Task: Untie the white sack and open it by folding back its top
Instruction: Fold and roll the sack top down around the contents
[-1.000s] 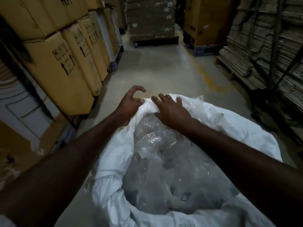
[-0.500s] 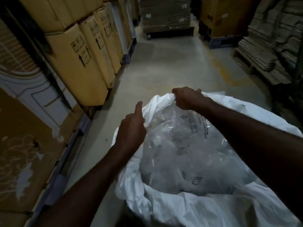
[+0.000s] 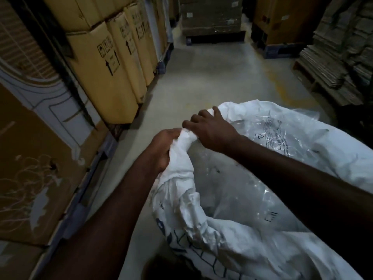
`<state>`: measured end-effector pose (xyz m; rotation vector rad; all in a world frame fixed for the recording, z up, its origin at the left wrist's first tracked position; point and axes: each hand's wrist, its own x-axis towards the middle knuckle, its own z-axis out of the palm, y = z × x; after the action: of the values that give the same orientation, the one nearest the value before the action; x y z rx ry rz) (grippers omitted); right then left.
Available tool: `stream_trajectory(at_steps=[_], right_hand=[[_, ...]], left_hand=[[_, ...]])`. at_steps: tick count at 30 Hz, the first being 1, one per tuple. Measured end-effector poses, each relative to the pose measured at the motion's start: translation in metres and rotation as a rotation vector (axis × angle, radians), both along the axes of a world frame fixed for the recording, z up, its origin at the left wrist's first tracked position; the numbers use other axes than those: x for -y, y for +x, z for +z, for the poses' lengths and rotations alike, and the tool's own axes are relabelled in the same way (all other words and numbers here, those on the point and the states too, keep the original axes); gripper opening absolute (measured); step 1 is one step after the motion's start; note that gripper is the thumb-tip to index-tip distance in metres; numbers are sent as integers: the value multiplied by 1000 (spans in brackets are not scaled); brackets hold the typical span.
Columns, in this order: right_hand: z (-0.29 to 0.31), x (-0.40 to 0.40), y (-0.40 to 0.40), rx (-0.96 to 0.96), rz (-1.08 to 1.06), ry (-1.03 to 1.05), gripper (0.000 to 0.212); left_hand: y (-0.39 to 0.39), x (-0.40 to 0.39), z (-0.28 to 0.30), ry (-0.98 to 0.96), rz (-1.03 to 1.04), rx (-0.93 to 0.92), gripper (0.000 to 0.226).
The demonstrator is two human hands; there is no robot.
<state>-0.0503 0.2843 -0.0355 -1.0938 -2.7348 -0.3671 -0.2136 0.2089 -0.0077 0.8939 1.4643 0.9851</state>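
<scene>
A dim warehouse aisle, cartons [image 3: 105,63] stacked left of a bare concrete floor [image 3: 212,81]. Left hand [image 3: 163,150] is fisted on the bunched rim of the sack [image 3: 201,229] and right hand [image 3: 212,132] touches it, fingers [image 3: 198,118] curled over the same fold; the rim runs away right, liner [image 3: 282,136] showing inside. Half a second ago the hands were apart along the rim; now they meet at its near-left edge.
</scene>
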Motion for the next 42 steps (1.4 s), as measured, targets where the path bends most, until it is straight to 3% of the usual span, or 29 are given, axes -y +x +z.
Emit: stream_trajectory(at_steps=[1, 2, 4, 6, 9, 13, 15, 17, 21, 24, 27, 29, 31, 34, 36, 39, 42], right_hand=[[1, -1, 0, 12, -9, -57, 48], [2, -1, -1, 13, -23, -106, 46], [-2, 1, -5, 28, -42, -118, 41], [-3, 4, -12, 18, -48, -125, 38], [-1, 5, -17, 18, -57, -142, 38], [-6, 7, -17, -4, -54, -142, 43], [-5, 5, -12, -43, -61, -168, 47], [-5, 4, -6, -58, -48, -177, 55], [-5, 11, -1, 8, -33, -209, 78], [-4, 19, -1, 17, 88, -81, 75], [-13, 21, -5, 8, 194, 4, 58], [-16, 23, -11, -44, 211, -17, 41], [-15, 25, -20, -79, 188, -11, 35], [-12, 30, -34, -141, 144, -22, 44], [-9, 32, -40, -178, 112, -40, 42], [-7, 31, -43, -217, 64, -66, 35], [-5, 39, -44, -203, 52, -134, 36]], left_hand=[[-1, 3, 1, 21, 2, -78, 14], [-2, 4, -3, 42, -13, -270, 20], [-7, 14, -13, 47, -45, -723, 59], [-13, 26, -21, -16, -55, -850, 92], [-20, 35, -29, -95, -87, -713, 102], [-15, 38, -25, 20, 56, -654, 56], [-23, 33, -23, 54, 154, -405, 37], [-32, 29, -22, 36, 191, -36, 39], [-21, 36, -7, -63, 241, 234, 44], [-22, 36, -9, -92, 238, 247, 51], [-32, 38, -18, -86, 226, 214, 46], [-34, 42, -23, -6, 183, 40, 51], [-29, 52, -24, 115, 155, -410, 55], [-10, 79, -23, 201, 86, -1083, 79], [2, 96, -24, 147, 13, -1378, 93], [4, 108, -35, -20, -43, -1261, 101], [3, 114, -41, -43, -24, -1092, 96]])
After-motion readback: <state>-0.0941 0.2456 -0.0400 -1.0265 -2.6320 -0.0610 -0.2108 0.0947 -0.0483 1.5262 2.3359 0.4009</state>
